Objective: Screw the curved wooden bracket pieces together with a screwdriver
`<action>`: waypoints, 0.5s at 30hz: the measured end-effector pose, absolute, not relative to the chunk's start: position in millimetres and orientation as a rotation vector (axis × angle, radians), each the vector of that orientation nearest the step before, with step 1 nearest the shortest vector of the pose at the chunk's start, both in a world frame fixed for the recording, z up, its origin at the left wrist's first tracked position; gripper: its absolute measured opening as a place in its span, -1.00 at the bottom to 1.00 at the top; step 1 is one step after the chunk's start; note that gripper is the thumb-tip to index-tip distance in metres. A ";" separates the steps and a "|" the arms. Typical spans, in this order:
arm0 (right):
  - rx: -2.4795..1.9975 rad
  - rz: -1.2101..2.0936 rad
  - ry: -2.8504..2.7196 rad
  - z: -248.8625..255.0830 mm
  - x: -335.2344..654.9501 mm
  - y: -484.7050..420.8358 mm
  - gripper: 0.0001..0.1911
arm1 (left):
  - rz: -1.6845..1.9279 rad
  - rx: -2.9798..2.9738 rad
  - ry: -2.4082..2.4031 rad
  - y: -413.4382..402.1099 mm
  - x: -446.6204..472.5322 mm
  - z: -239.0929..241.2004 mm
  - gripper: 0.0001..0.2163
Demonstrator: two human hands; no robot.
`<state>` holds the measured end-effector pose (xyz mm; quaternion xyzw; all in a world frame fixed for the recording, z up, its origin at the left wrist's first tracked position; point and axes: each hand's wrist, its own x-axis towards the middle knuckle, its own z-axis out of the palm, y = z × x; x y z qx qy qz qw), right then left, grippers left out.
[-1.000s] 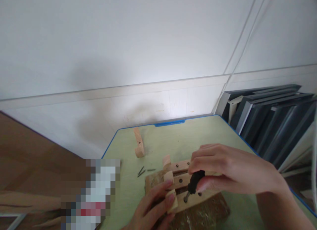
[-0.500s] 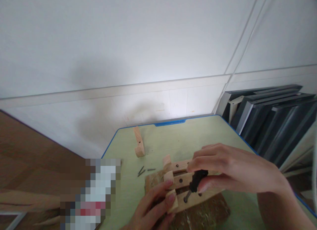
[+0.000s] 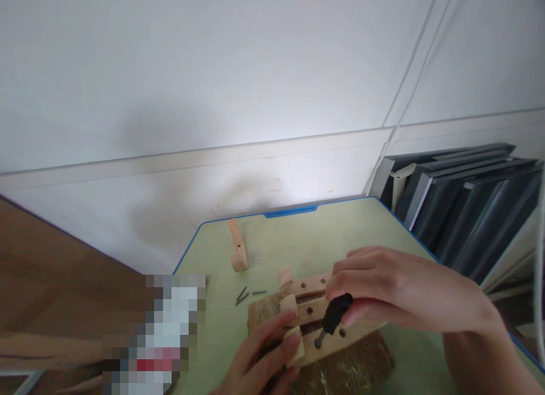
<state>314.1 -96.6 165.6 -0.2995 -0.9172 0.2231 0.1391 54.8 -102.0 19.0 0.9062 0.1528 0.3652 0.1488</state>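
Note:
My right hand (image 3: 374, 284) grips the black handle of a screwdriver (image 3: 338, 312). Its metal shaft points down and left, the tip at a hole near the left end of the closest pale wooden piece (image 3: 327, 349). With fingers bent over the upright ends of the wooden pieces, my left hand (image 3: 266, 349) holds the closest one steady. Two more such pieces, a middle one (image 3: 310, 311) and a far one (image 3: 313, 284), lie alongside with dark round holes or screw heads in them. A worn brown board (image 3: 353, 366) lies underneath.
A loose hooked wooden piece (image 3: 238, 247) rests toward the back left of the pale green table (image 3: 298, 236). Several screws (image 3: 242, 295) lie left of the board. Dark panels (image 3: 460, 185) lean at the right. A pixelated object (image 3: 170, 321) stands at the left, and a white wall (image 3: 255, 71) rises behind.
The screwdriver handle has turned slightly in my right hand, its tip staying at the same hole. My left hand keeps its place, and the whole view has shifted a little.

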 end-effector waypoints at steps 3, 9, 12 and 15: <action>-0.896 0.604 -2.668 165.2 313.8 -96.3 -0.78 | 1.044 2.609 0.495 -103.1 55.2 18.5 -0.56; -1.015 0.507 -2.655 163.0 313.5 -93.0 -0.72 | 1.070 2.617 0.495 -103.8 54.6 17.1 -0.57; -1.057 0.428 -2.643 159.9 313.2 -92.7 -0.65 | 1.080 2.635 0.510 -104.5 53.8 16.8 -0.58; -1.096 0.343 -2.613 155.7 313.7 -93.3 -0.57 | 1.082 2.614 0.545 -105.2 54.0 17.3 -0.60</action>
